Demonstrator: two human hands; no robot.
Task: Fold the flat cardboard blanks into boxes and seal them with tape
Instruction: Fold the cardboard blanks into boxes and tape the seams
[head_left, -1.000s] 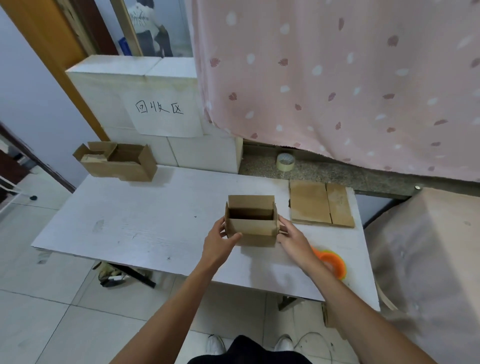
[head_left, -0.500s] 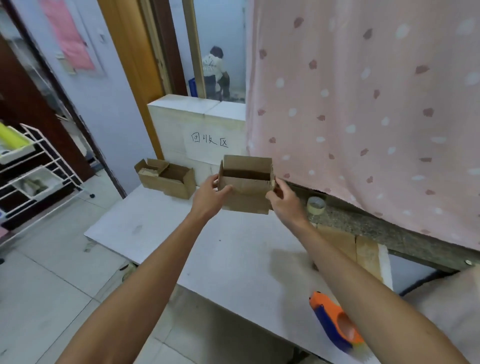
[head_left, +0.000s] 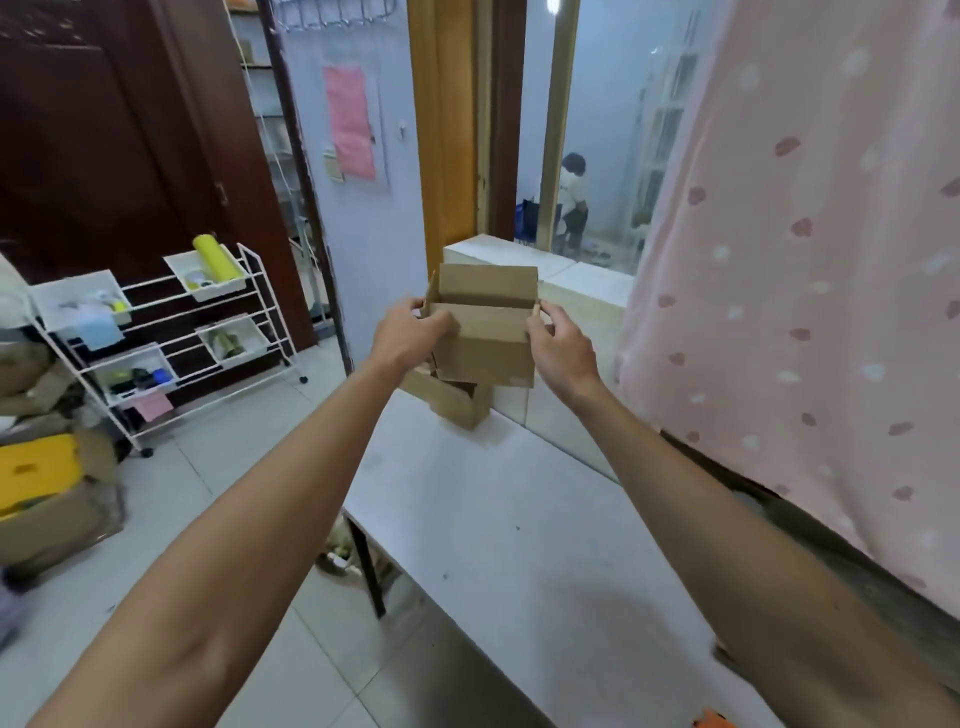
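Note:
I hold a folded brown cardboard box (head_left: 485, 332) in the air over the far left end of the white table (head_left: 519, 530), its top open. My left hand (head_left: 408, 332) grips its left side and my right hand (head_left: 558, 343) grips its right side. Directly beneath it a second folded cardboard box (head_left: 449, 397) sits on the table, mostly hidden by the held one. An orange tip of the tape dispenser (head_left: 714, 719) shows at the bottom edge.
White blocks (head_left: 587, 296) stand behind the boxes along the table's far end. A pink dotted curtain (head_left: 805, 260) hangs on the right. A white wire rack (head_left: 156, 332) with trays and cardboard cartons (head_left: 47, 504) stand on the tiled floor to the left.
Both hands lifted the box off the table and carried it far left to above the other folded box. The view swung left, so the flat blanks and tape roll left the frame.

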